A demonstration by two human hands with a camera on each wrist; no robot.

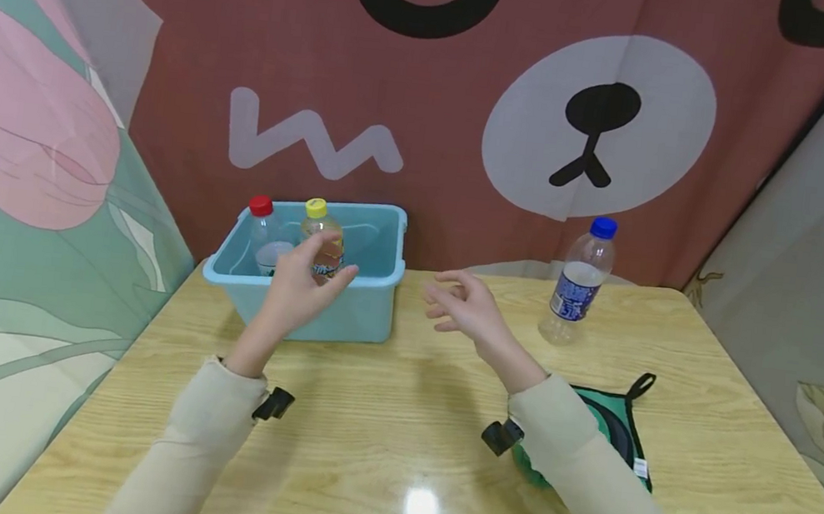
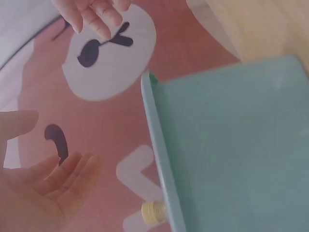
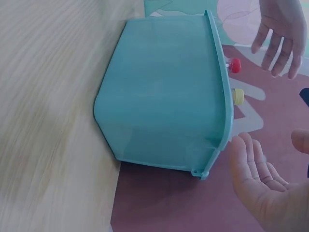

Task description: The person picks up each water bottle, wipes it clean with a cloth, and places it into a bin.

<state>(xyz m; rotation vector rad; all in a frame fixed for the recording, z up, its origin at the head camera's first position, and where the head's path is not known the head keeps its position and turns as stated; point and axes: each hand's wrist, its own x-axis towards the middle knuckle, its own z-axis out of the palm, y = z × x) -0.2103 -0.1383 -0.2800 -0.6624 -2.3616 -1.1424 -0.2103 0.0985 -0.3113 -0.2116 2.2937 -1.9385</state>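
Observation:
My left hand (image 1: pixel 300 279) hangs in the air over the near rim of a light blue plastic bin (image 1: pixel 346 314), fingers and thumb spread apart with nothing between them. Inside the bin stand a bottle with a yellow cap (image 1: pixel 316 208) and a clear bottle with a red cap (image 1: pixel 262 207); the left hand partly covers the yellow-capped one in the head view. To the right of the bin, my right hand (image 1: pixel 473 307) is held above the table, fingers loosely bent and empty. In the right wrist view its palm (image 3: pixel 275 200) shows bare beside the bin's rim.
A clear bottle with a blue cap and blue label (image 1: pixel 575 295) stands upright at the table's back right. Partly hidden under the right sleeve lies a green potholder (image 1: pixel 619 434) with black edging and a loop. A curtain (image 1: pixel 441 126) with a bear print hangs behind the table.

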